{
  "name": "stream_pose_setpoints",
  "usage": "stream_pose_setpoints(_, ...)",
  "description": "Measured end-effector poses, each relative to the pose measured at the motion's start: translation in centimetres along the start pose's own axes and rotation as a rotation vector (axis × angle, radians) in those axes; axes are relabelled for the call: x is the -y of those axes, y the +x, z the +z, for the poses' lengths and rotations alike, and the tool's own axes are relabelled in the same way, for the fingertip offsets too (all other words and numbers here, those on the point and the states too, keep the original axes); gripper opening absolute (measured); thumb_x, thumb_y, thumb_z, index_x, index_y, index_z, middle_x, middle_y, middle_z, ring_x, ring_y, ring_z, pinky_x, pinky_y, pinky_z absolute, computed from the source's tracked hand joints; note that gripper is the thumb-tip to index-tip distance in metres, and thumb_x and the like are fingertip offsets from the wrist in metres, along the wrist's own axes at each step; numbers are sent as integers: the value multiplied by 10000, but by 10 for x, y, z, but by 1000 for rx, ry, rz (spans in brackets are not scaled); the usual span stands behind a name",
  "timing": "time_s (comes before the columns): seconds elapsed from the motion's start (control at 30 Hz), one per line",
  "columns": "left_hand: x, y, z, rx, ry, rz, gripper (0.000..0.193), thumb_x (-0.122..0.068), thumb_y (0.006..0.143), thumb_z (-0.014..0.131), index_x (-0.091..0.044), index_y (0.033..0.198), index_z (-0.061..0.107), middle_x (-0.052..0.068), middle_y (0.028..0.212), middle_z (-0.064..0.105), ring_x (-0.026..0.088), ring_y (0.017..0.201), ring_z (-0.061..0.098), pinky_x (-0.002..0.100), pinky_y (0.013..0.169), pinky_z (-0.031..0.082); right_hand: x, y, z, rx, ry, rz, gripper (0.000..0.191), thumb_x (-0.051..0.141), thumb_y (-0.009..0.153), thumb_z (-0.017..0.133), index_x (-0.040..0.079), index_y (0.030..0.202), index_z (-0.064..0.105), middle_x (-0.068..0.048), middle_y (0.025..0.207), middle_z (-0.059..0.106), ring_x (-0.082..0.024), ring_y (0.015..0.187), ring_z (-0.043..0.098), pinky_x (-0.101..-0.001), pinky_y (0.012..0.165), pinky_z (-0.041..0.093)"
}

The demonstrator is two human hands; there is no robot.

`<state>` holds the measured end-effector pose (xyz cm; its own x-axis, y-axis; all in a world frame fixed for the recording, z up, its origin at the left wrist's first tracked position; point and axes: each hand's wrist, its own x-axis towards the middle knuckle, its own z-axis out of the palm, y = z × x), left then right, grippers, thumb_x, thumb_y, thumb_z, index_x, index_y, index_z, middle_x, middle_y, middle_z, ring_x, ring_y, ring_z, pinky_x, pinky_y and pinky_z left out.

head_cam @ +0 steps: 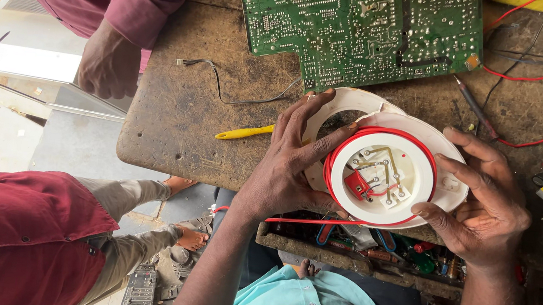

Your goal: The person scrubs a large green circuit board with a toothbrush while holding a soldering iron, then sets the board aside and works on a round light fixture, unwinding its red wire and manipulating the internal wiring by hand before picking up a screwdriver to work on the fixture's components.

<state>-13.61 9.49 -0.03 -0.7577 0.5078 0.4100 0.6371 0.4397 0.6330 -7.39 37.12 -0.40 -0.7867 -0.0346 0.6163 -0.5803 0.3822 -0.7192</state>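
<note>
I hold a round white plastic fixture [382, 173] over the near edge of a worn workbench [175, 123]. A red wire [379, 133] loops around its inner ring, and a small red part sits among brass strips in the centre. My left hand [290, 167] grips its left side, thumb against the ring. My right hand [486, 200] clasps the right rim with fingers curled. A second white ring [342, 103] lies partly beneath the fixture.
A large green circuit board [363, 25] lies at the back of the bench. A yellow-handled tool [243, 132] and grey wire [225, 85] lie left. Red leads [531, 77] run right. Another person's hand [107, 64] rests at the bench's left edge; a seated person is lower left.
</note>
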Motion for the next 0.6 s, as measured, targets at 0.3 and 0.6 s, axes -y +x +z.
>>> stream_pose_setpoints(0.3,2,-2,1,-5,-7,6,1128,-546,504,966,-342,1516,509,139,1713,236,437,1581,259,585,1314,283,0,1,0,6,14,1,551,286,844,847,-21,1257,651,-232,1437,565,-272,1356,588,-342,1091,538)
stream_pose_setpoints(0.6,1,-3,1,4,13,-1,1139,-552,493,963,-335,1516,512,151,1707,236,445,1571,259,596,1303,287,-2,-1,1,4,48,3,527,238,845,852,-27,1253,651,-228,1458,548,-268,1365,583,-323,1068,540)
